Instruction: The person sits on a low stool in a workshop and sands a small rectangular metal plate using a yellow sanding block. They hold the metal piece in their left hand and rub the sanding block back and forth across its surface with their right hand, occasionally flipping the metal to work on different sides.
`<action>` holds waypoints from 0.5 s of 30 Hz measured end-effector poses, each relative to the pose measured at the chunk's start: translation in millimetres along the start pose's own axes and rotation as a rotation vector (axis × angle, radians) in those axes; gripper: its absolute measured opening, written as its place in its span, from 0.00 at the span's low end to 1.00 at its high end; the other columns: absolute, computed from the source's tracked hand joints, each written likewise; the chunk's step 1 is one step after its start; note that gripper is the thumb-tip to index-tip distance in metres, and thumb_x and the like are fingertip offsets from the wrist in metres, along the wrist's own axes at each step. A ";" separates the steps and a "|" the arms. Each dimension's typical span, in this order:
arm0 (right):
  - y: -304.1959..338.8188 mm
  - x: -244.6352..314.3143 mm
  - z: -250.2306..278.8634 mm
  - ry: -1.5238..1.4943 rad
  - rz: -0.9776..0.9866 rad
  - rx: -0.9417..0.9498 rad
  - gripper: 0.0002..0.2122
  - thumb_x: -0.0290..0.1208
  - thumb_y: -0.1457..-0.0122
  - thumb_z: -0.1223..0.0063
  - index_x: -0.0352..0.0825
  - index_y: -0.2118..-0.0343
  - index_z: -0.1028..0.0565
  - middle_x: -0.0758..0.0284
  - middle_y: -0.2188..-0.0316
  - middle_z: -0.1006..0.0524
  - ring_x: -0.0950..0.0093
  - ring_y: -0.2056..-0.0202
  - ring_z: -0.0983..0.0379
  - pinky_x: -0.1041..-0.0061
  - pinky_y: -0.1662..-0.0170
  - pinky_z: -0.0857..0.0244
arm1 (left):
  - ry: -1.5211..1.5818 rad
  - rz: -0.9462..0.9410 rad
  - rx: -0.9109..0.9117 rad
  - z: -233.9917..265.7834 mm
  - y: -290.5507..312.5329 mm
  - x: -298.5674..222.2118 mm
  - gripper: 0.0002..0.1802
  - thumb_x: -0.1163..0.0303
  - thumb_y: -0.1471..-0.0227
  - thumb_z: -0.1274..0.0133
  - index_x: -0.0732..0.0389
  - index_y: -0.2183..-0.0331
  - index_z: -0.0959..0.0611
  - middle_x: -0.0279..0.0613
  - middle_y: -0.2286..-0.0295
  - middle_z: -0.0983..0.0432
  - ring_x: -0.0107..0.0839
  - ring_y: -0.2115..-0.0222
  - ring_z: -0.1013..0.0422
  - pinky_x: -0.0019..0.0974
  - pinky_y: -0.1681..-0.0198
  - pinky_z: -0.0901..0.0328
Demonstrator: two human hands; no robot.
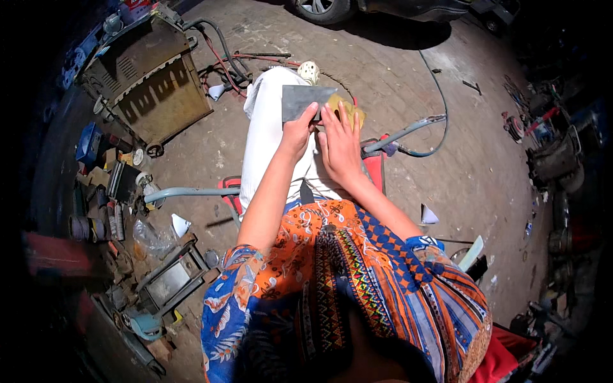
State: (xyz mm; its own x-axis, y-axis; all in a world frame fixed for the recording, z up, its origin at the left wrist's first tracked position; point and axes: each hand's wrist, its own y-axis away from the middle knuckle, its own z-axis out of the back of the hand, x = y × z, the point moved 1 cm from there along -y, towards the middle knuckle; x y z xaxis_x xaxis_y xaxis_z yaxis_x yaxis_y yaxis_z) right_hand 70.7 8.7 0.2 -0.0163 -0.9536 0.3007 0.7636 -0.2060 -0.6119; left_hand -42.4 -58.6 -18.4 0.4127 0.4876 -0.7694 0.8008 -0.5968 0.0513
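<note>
My left hand [297, 133] grips a flat, dark grey rectangular plate [305, 99] by its near edge, thumb on top and the other fingers hidden beneath. The plate lies level above my white-trousered legs [271, 127]. At its right edge, my right hand [341, 143] has its fingers stretched out and slightly apart. Under and beyond those fingertips shows a yellowish-brown sheet [357, 117], creased, perhaps sandpaper or cloth. Whether the right hand presses the sheet or only touches it, I cannot tell.
A boxy wheeled machine [159, 96] stands at the far left, with hoses [223, 57] beside it. Tools and scrap crowd the left floor around a metal frame [172, 281]. A car wheel [319, 7] is at the top. I sit on a red chair [375, 171] with grey tubular arms.
</note>
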 end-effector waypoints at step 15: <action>-6.2 -5.4 -3.0 0.035 -0.016 -0.036 0.23 0.32 0.38 0.56 0.29 0.41 0.38 0.56 0.40 0.37 0.57 0.34 0.52 0.49 0.34 0.66 | -0.038 -0.001 -0.027 -3.2 -1.7 -1.0 0.10 0.69 0.43 0.45 0.65 0.61 0.19 0.36 0.65 0.23 0.24 0.66 0.27 0.30 0.64 0.31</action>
State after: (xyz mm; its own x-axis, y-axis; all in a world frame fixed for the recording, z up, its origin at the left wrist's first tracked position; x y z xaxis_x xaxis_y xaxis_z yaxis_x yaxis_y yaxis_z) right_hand 64.2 14.5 0.2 -0.0516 -0.9571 0.2852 0.7396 -0.2285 -0.6331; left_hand -42.8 -56.1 -15.7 0.3953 0.4638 -0.7929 0.8129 -0.5786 0.0667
